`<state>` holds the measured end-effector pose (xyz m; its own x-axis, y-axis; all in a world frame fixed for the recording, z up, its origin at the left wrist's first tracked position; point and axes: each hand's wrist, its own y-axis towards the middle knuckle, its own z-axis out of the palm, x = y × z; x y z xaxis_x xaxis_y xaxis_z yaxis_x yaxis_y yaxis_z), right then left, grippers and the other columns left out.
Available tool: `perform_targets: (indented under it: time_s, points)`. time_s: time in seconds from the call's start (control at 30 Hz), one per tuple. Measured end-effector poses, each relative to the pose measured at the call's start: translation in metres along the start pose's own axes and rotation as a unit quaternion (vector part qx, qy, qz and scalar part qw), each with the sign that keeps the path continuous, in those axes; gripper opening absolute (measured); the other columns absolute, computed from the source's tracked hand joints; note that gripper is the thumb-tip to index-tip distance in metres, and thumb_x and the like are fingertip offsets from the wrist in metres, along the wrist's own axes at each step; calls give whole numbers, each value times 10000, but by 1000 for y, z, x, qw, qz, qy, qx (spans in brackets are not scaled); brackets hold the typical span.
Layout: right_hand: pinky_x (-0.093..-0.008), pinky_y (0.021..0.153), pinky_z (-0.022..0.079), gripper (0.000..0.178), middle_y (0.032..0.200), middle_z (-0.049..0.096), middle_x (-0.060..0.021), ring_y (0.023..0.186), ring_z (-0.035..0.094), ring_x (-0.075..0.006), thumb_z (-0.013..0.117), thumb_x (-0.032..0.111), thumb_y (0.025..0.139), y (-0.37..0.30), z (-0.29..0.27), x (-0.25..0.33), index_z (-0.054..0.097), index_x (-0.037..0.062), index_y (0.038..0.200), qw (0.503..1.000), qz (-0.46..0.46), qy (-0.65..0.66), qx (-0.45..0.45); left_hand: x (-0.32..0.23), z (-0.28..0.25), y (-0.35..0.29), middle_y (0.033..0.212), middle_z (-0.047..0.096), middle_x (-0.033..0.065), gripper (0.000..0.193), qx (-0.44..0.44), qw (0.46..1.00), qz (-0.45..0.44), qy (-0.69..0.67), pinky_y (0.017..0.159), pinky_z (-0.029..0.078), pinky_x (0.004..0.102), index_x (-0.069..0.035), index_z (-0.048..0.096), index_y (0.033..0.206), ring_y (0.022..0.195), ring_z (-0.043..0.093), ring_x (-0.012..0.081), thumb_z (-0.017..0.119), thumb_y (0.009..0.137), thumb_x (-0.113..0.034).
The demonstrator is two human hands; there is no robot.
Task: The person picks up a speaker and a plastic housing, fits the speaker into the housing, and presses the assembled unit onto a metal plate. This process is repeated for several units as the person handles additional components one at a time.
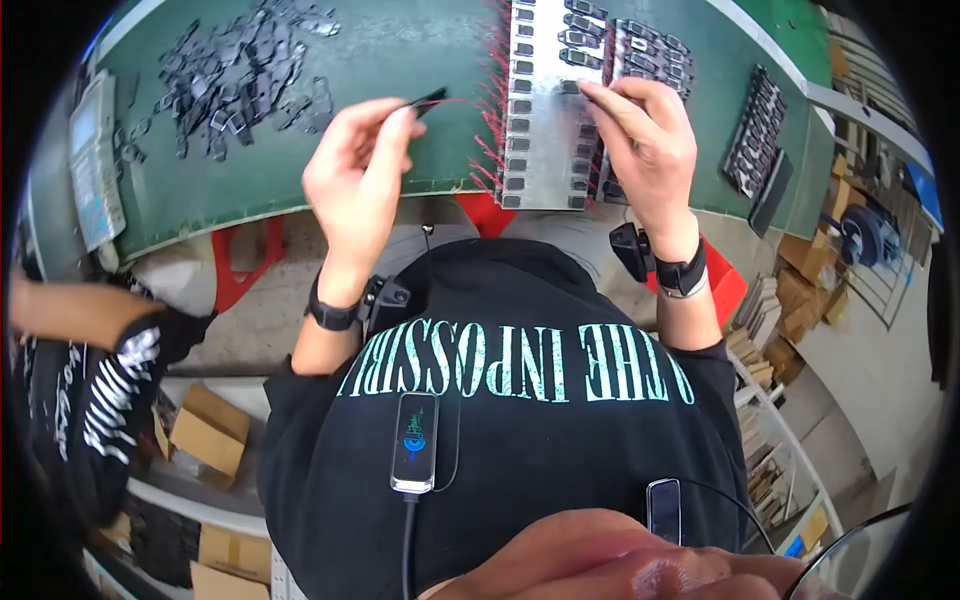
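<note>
My left hand (358, 172) is raised over the front of the green table, thumb and fingers pinched on a small black part with thin red wires (432, 101). My right hand (648, 135) hangs above a long silver metal plate (545, 130), its thumb and forefinger pressed together. The fingertips are at a small black rectangular piece (570, 87) in the plate's right row; whether they grip it or something smaller I cannot make out. Similar black pieces line both long sides of the plate. Red wires (488, 150) stick out along its left edge.
Loose black parts (240, 75) lie heaped on the table's (420, 40) left. Black housings (650, 55) stand right of the plate, with another black strip of parts (757, 130) farther right. A pale device (95, 160) sits at the left edge. Another person's arm (75, 312) is at left.
</note>
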<state>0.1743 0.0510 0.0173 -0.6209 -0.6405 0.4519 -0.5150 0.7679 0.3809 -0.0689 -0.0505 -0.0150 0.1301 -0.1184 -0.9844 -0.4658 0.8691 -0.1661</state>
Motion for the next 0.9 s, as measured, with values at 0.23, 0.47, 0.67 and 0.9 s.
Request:
perform_targets:
  time_s: [0.23,0.47,0.67,0.9]
  points:
    - [-332,762,506,223,955,642,-65,879,614,-251,732,56,811,9,11,1,721,83,1032,998,-15,-43,40,-15,21,7,844,715,71,142,72,990,-98,-64,474,423,160,-1,655,1037,574,544,25,645,952,-115]
    - [-344,786,501,185,962,643,-75,886,612,-262,729,52,809,19,3,0,676,61,986,997,13,-14,78,-18,48,17,797,693,16,137,71,995,-54,34,507,437,199,-11,687,1013,575,531,40,660,938,-123]
    - [-298,795,493,180,959,663,-62,866,620,-196,721,17,820,-1,-47,-23,655,29,987,993,59,103,21,-29,88,21,724,625,-19,123,118,971,6,209,604,458,253,-73,735,988,624,533,76,707,875,-112]
    - [-237,824,468,157,969,660,-33,878,602,-99,702,-2,863,-32,-80,-31,652,3,1011,946,239,218,-4,-22,108,32,780,628,14,127,100,881,193,421,644,489,289,-100,726,915,716,604,171,761,803,-149]
